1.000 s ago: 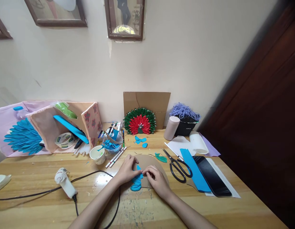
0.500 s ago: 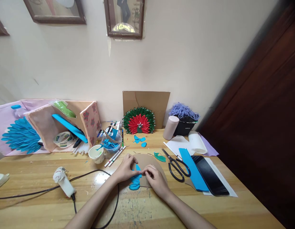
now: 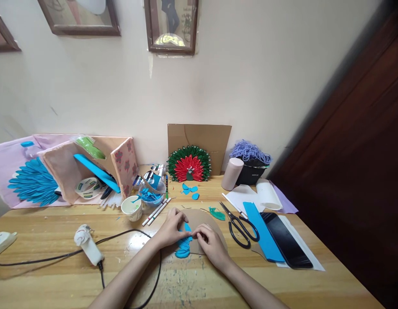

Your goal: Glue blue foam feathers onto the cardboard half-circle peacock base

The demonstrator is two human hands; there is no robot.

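A rounded brown cardboard piece (image 3: 199, 216) lies on the wooden table under both hands. Overlapping blue petals (image 3: 183, 248) cover its left part. My left hand (image 3: 171, 228) is over the left edge of the cardboard, thumb and fingers apart, with the thumb tip resting on a blue petal. From the right, my right hand (image 3: 210, 242) reaches in with its fingertips pinched together beside the petals; whatever is between them is too small to make out. The two hands nearly meet at the fingertips.
Black scissors (image 3: 240, 225) and a green leaf shape (image 3: 217, 213) lie to the right, near a blue strip (image 3: 263, 231) and a dark phone (image 3: 285, 240). A white hot-glue gun (image 3: 88, 244) with a black cable is at left. Behind stand a paper cup (image 3: 132, 209) and a red-green peacock (image 3: 189, 165).
The whole view has shifted slightly, with things appearing a little further right and lower. Both hands keep nearly the same pose over the cardboard.
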